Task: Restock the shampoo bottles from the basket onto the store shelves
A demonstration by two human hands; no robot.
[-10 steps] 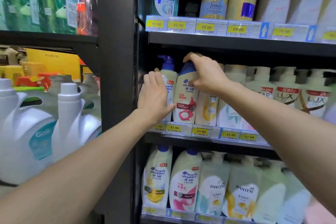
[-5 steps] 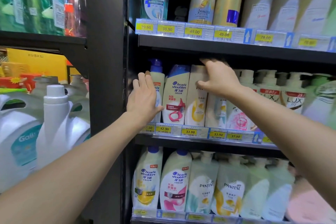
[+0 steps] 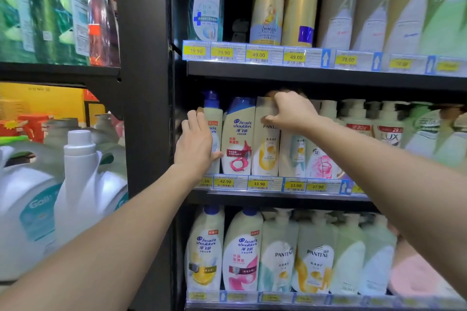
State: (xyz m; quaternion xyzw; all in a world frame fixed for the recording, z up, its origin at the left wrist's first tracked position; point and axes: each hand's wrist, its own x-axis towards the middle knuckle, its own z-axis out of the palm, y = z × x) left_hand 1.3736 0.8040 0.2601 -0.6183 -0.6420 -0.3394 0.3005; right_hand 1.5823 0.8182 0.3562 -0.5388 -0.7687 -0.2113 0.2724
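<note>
Both hands are up at the middle shelf (image 3: 278, 196), apart from each other. Left hand (image 3: 195, 145) lies flat, fingers straight, against the blue-capped pump bottle (image 3: 212, 115) at the shelf's left end. Right hand (image 3: 290, 111) grips the top of a cream Pantene bottle (image 3: 266, 149), fingers curled over its shoulder. Between these two stands a Head & Shoulders bottle (image 3: 238, 139) with a red swirl, upright. All three sit in the front row, just behind the yellow price tags (image 3: 259, 183).
</note>
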